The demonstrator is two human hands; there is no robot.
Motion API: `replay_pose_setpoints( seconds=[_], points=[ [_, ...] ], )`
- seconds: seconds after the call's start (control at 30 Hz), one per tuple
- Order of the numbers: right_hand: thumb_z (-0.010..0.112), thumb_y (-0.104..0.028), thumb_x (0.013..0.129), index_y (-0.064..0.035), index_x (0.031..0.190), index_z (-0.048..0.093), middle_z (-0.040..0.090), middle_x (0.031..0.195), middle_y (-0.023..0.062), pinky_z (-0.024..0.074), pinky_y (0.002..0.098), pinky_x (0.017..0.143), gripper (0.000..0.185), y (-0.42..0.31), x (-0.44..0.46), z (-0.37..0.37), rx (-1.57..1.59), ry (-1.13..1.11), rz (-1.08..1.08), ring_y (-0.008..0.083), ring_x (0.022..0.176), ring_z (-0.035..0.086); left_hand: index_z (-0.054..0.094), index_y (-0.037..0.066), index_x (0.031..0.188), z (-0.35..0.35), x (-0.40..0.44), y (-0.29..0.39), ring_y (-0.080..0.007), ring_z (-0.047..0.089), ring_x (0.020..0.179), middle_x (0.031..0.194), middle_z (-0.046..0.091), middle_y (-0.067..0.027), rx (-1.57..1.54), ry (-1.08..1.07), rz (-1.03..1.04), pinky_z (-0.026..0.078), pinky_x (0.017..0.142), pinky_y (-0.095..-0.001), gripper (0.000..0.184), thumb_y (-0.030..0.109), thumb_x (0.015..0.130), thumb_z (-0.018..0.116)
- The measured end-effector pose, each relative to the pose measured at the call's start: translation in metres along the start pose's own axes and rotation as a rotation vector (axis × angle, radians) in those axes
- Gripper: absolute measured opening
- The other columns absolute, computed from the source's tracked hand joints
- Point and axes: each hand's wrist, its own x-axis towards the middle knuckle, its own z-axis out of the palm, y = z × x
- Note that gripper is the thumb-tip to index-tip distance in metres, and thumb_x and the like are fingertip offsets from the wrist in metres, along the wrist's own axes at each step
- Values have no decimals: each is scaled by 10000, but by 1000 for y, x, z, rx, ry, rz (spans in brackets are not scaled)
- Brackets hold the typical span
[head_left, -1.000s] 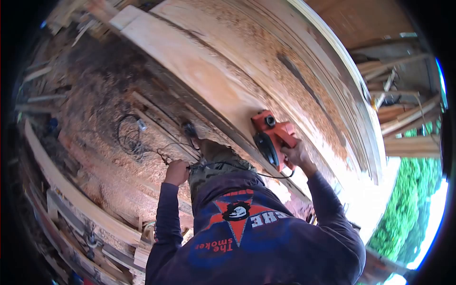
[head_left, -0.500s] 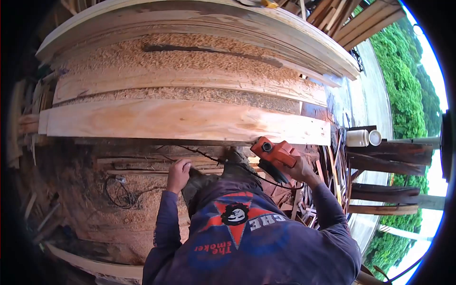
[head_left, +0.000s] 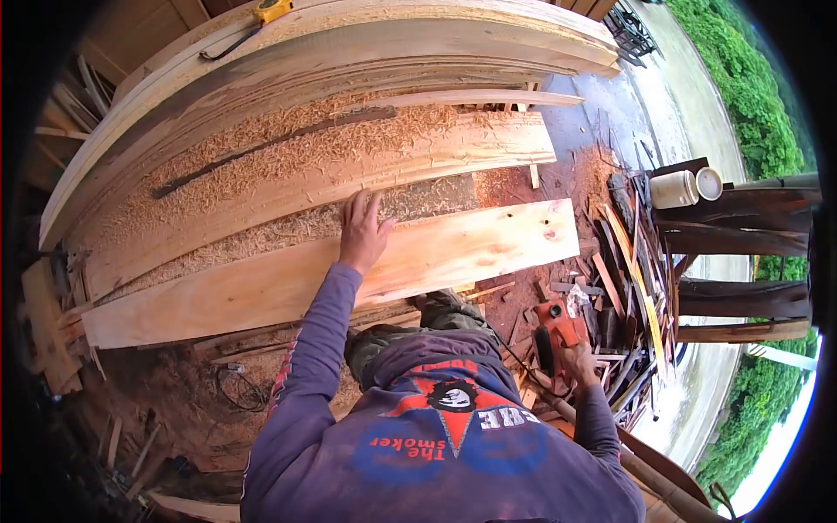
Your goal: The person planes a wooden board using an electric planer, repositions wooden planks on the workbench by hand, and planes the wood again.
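Note:
My right hand point(head_left: 577, 359) is wrapped around the handle of an orange electric hand planer point(head_left: 565, 328), held low beside my right hip, off the wood. A dark cord trails from the planer toward my legs. In front of me lies a long pale plank point(head_left: 453, 248) with a few dark knots near its right end. My left hand point(head_left: 364, 234) reaches over this plank, fingers spread and pointing to its far edge; whether the fingertips press on the wood I cannot make out.
Another plank point(head_left: 488, 144), strewn with shavings, lies beyond. A yellow tape measure point(head_left: 272, 10) rests on the stacked boards point(head_left: 418, 44) at the back. Wood scraps point(head_left: 623, 288) pile up at the right near a white bucket point(head_left: 673, 189). A coiled cable point(head_left: 244, 388) lies on the floor.
My left hand has gone from beside my leg up and forward over the plank. The planer in my right hand has moved away from the plank's near edge, down and right. My view has shifted.

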Motion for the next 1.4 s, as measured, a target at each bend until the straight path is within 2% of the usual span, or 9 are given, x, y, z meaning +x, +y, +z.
replay_pose_setpoints(
  seconds=[0.23, 0.3, 0.37, 0.57, 0.77, 0.87, 0.97, 1.23, 1.4],
  points=[
    [655, -38, 781, -77, 1101, 744, 647, 677, 50, 485, 325, 453, 334, 56, -7, -17, 503, -105, 527, 167, 494, 610, 491, 6, 1453, 88, 118, 60, -425, 358, 1426, 1523, 376, -249, 171, -259, 178, 259, 1216, -563, 726, 250, 832, 778],
    [659, -42, 775, -94, 1109, 743, 673, 738, 52, 502, 327, 480, 349, 48, -8, -9, 392, -68, 471, 175, 530, 635, 464, -11, 1468, 130, 142, 91, -438, 320, 1458, 1541, 354, -269, 266, -355, 256, 232, 1228, -581, 715, 173, 826, 721],
    [661, -50, 767, -105, 1110, 743, 691, 783, 57, 521, 338, 509, 357, 91, -13, 26, 58, 100, 27, 177, 559, 650, 443, -15, 1478, 178, 151, 110, -456, 311, 1460, 1551, 343, -274, 241, -275, 291, 230, 1225, -588, 713, 136, 819, 668],
    [715, -46, 737, -105, 1104, 759, 709, 793, 46, 523, 321, 523, 374, 79, -33, 35, 491, -147, 629, 165, 589, 671, 364, 22, 1550, 243, 191, 143, -515, 332, 1446, 1591, 331, -284, 505, -160, 237, 250, 1187, -647, 665, 244, 953, 557],
    [694, -122, 742, -66, 1096, 755, 740, 837, 115, 552, 372, 641, 363, 89, -27, 70, 358, -83, 133, 216, 723, 715, 388, -48, 1516, 217, 191, 165, -627, 483, 1239, 1484, 415, -383, 689, -328, 331, 446, 905, -721, 780, 208, 844, 691],
    [667, -158, 773, -94, 1084, 739, 753, 930, 133, 544, 429, 747, 325, 90, -11, 79, 339, -190, 309, 279, 877, 729, 476, -161, 1340, 160, 185, 187, -424, 653, 896, 1068, 613, -326, 361, -494, 413, 535, 671, -547, 729, 95, 706, 727],
    [633, -254, 902, -139, 1019, 689, 679, 902, 163, 499, 482, 724, 173, 110, -5, 104, 201, -184, 193, 386, 888, 670, 619, -77, 966, 84, 192, 210, -415, 715, 867, 931, 695, -252, -32, -660, 496, 575, 736, -494, 232, 20, 759, 655],
    [636, -207, 879, -181, 1102, 689, 651, 989, 175, 501, 484, 772, 230, 109, 44, 104, 159, -209, 140, 415, 951, 652, 589, -57, 1083, 97, 223, 184, -483, 687, 905, 934, 687, -285, -79, -628, 219, 572, 778, -543, 325, 19, 769, 615],
    [640, -159, 837, -138, 1106, 697, 666, 957, 155, 505, 451, 746, 276, 86, 50, 91, 237, -119, 67, 355, 900, 656, 609, -17, 1135, 75, 214, 150, -402, 705, 894, 972, 699, -249, 69, -766, 74, 575, 798, -511, 556, 460, 881, 742]
  ],
)
